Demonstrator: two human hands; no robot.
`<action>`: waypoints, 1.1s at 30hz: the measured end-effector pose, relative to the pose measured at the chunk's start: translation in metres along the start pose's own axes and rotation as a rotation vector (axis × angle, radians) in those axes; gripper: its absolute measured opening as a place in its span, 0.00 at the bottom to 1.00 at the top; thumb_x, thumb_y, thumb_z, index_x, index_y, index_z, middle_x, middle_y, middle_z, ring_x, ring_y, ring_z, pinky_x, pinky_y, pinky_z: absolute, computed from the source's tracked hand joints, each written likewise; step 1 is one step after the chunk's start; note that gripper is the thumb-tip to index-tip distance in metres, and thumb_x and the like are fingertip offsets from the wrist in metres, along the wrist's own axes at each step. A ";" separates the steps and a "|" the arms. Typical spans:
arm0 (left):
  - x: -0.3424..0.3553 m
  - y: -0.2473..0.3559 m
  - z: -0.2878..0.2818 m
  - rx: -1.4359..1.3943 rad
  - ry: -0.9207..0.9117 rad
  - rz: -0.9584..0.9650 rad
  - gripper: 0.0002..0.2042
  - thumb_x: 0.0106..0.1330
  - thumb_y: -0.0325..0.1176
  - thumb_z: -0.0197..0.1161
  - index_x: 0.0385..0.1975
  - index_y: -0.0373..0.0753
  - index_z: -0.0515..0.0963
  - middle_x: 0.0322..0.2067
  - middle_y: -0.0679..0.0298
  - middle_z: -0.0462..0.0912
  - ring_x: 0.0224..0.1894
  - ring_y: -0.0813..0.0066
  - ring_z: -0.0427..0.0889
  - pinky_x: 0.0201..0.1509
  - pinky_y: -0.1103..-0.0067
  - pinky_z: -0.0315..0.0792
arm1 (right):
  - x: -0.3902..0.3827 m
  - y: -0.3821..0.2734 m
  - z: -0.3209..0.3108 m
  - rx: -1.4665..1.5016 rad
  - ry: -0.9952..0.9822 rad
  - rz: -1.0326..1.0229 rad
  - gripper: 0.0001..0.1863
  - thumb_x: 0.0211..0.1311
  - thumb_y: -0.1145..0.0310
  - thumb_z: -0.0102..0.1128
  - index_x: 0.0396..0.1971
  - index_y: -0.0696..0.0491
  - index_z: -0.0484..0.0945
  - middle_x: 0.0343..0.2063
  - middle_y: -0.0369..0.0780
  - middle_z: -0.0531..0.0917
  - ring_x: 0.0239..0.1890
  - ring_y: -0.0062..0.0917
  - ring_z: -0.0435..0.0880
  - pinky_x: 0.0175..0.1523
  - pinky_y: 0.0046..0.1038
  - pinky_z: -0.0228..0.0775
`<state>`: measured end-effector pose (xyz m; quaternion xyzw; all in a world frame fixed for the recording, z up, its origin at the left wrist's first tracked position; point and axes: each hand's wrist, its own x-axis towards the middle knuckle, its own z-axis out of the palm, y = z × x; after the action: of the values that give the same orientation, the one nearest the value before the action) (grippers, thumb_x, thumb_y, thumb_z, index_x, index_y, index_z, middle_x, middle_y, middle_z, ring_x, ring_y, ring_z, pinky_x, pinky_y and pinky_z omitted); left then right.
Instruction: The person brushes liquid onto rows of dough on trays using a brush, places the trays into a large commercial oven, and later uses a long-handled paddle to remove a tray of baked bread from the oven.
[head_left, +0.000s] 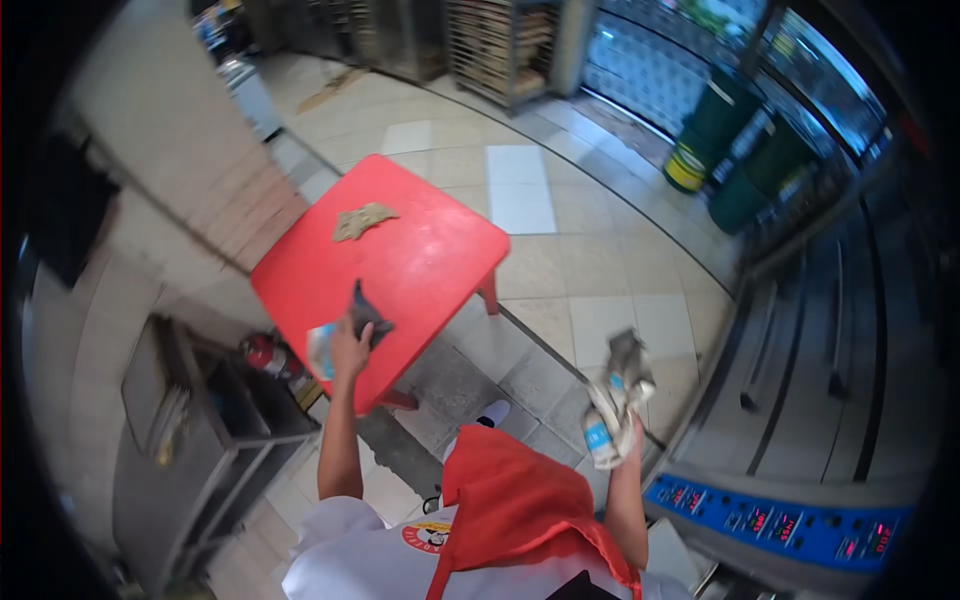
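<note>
My left hand (349,350) is over the near side of a red plastic table (440,235). It is closed around a crumpled cloth, whose dark grey end (368,318) sticks out beyond the fingers and whose white and light blue part shows beside the wrist. Whether the cloth touches the tabletop I cannot tell. Out to the right, over the floor, my right hand (634,445) grips a bunched whitish cloth (612,410) with blue print and a dirty grey end; the cloth hides most of the fingers. A crumpled tan cloth (364,221) lies on the table's far half.
A large oven (800,330) with a blue control panel (780,522) stands close on my right. Green drums (715,125) are by the doorway, and a tray rack (503,50) is at the back. Left of me are a metal cabinet (170,450) and a red fire extinguisher (268,354).
</note>
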<state>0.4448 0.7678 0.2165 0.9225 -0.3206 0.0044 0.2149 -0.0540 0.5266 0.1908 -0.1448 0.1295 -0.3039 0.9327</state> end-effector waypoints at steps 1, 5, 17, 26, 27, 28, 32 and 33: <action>0.000 0.030 0.018 0.438 0.122 -0.282 0.35 0.62 0.57 0.51 0.58 0.30 0.61 0.55 0.39 0.66 0.58 0.47 0.66 0.61 0.64 0.59 | 0.013 0.001 -0.009 -0.026 0.013 -0.027 0.35 0.63 0.49 0.45 0.62 0.59 0.56 0.59 0.51 0.66 0.59 0.39 0.68 0.60 0.34 0.65; 0.034 0.050 0.117 -0.354 -0.405 -0.093 0.37 0.62 0.59 0.50 0.61 0.31 0.59 0.59 0.43 0.63 0.63 0.53 0.62 0.66 0.65 0.53 | 0.062 0.032 0.049 -0.289 0.128 -0.359 0.40 0.62 0.39 0.40 0.65 0.52 0.52 0.62 0.48 0.61 0.62 0.36 0.65 0.63 0.35 0.61; -0.167 0.405 0.269 -0.962 -2.077 -0.485 0.35 0.61 0.61 0.47 0.57 0.35 0.64 0.55 0.54 0.68 0.55 0.62 0.69 0.59 0.69 0.63 | -0.182 -0.016 -0.040 0.037 1.057 -0.738 0.11 0.61 0.68 0.52 0.43 0.52 0.73 0.32 0.36 0.79 0.33 0.21 0.79 0.44 0.27 0.71; -0.269 0.471 0.299 -0.634 -2.049 -0.365 0.31 0.59 0.57 0.48 0.53 0.35 0.66 0.51 0.55 0.70 0.50 0.62 0.71 0.55 0.69 0.65 | -0.409 0.153 -0.251 1.262 1.721 -1.062 0.18 0.56 0.64 0.53 0.47 0.52 0.67 0.30 0.44 0.74 0.32 0.32 0.75 0.40 0.37 0.69; -0.269 0.474 0.298 -0.624 -2.024 -0.367 0.31 0.59 0.56 0.49 0.53 0.35 0.67 0.50 0.55 0.71 0.50 0.63 0.71 0.54 0.69 0.66 | -0.409 0.158 -0.262 1.419 1.709 -0.927 0.21 0.56 0.64 0.53 0.49 0.53 0.63 0.32 0.46 0.73 0.35 0.35 0.75 0.41 0.40 0.69; -0.273 0.480 0.297 -0.614 -2.014 -0.368 0.31 0.59 0.56 0.49 0.52 0.35 0.67 0.49 0.55 0.71 0.49 0.63 0.72 0.54 0.69 0.66 | -0.408 0.175 -0.277 1.436 1.697 -0.918 0.21 0.56 0.64 0.53 0.49 0.53 0.63 0.32 0.46 0.73 0.35 0.35 0.75 0.41 0.40 0.69; -0.255 0.506 0.298 -0.631 -1.963 -0.350 0.29 0.59 0.54 0.50 0.50 0.35 0.68 0.47 0.55 0.72 0.47 0.63 0.73 0.52 0.70 0.67 | -0.395 0.164 -0.311 1.615 1.335 -1.472 0.23 0.58 0.65 0.51 0.52 0.54 0.59 0.47 0.51 0.68 0.47 0.41 0.71 0.46 0.45 0.67; -0.246 0.509 0.297 -0.660 -1.947 -0.343 0.28 0.59 0.54 0.50 0.50 0.35 0.68 0.47 0.55 0.72 0.47 0.63 0.73 0.51 0.70 0.67 | -0.393 0.155 -0.311 1.556 1.291 -1.650 0.22 0.59 0.66 0.51 0.52 0.55 0.59 0.49 0.52 0.67 0.49 0.42 0.71 0.48 0.45 0.67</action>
<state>-0.0916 0.4369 0.1116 0.4555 -0.2053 -0.8602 0.1028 -0.3821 0.8246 -0.0904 0.5646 0.2162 -0.7924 0.0813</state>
